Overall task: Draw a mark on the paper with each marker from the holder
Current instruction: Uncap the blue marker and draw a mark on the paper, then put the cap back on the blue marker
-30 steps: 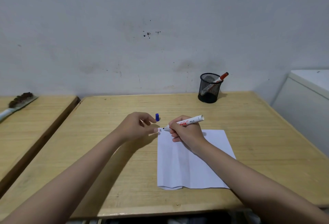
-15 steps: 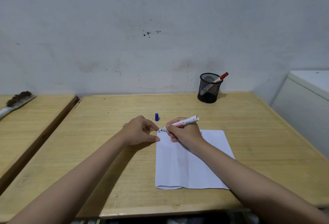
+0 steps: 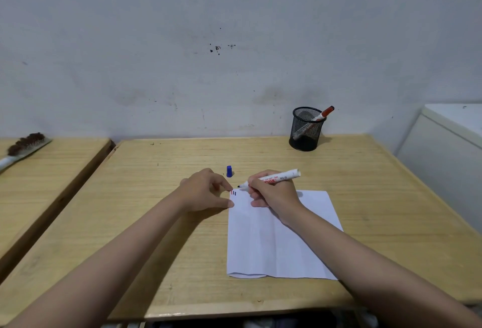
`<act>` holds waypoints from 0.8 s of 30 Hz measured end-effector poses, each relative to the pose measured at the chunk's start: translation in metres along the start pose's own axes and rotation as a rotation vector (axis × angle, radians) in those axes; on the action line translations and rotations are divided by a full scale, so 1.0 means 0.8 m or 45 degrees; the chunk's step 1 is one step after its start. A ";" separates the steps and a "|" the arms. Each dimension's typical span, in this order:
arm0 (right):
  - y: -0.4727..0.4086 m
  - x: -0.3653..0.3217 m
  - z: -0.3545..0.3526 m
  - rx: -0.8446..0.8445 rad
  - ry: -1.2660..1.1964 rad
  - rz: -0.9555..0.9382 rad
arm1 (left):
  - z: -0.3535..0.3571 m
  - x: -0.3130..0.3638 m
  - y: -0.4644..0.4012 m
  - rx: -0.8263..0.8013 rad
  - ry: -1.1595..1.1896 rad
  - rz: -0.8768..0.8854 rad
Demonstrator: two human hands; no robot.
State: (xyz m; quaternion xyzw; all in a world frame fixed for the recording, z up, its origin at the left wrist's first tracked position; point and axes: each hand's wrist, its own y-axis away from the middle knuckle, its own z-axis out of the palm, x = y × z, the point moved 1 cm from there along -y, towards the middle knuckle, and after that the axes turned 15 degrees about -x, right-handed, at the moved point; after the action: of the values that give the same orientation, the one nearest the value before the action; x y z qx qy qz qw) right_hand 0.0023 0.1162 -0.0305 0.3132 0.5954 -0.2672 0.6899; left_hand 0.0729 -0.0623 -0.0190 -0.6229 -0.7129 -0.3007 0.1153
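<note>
A white sheet of paper (image 3: 276, 239) lies on the wooden table (image 3: 161, 197). Near its top-left corner are short marks (image 3: 233, 193), one red and two dark. My right hand (image 3: 273, 192) grips an uncapped white marker (image 3: 279, 178), its dark tip just above that corner. My left hand (image 3: 206, 192) rests on the table with loosely curled fingertips pressing the paper's left edge. The marker's blue cap (image 3: 229, 171) stands on the table just beyond the hands. A black mesh holder (image 3: 306, 129) at the back holds a red-capped marker (image 3: 323, 114).
A second wooden table (image 3: 47, 171) stands at the left with a brush (image 3: 23, 146) on it. A white cabinet (image 3: 448, 150) is at the right. A grey wall runs behind the tables.
My left hand set the blue cap down on the table and moved onto the paper's edge. The marker tip drew a further dark mark beside the earlier ones.
</note>
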 end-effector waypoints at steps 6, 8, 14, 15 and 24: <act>0.001 -0.006 -0.005 0.044 -0.205 0.051 | -0.007 0.004 -0.007 0.017 0.033 0.003; 0.001 -0.008 -0.006 0.044 -0.274 0.068 | -0.013 0.008 -0.013 0.109 0.188 0.062; 0.000 -0.013 -0.010 0.045 -0.415 0.121 | -0.022 0.019 -0.038 0.287 0.218 0.091; 0.000 -0.014 -0.010 0.039 -0.429 0.128 | -0.023 0.020 -0.043 0.273 0.183 0.077; 0.004 -0.036 -0.019 0.046 -0.405 0.043 | -0.032 0.023 -0.056 0.256 0.476 0.094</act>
State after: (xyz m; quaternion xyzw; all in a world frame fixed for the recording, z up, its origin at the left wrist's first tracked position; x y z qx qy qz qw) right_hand -0.0098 0.1297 -0.0029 0.2892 0.4684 -0.3123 0.7742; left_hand 0.0213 -0.0641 -0.0015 -0.5674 -0.6821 -0.3340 0.3180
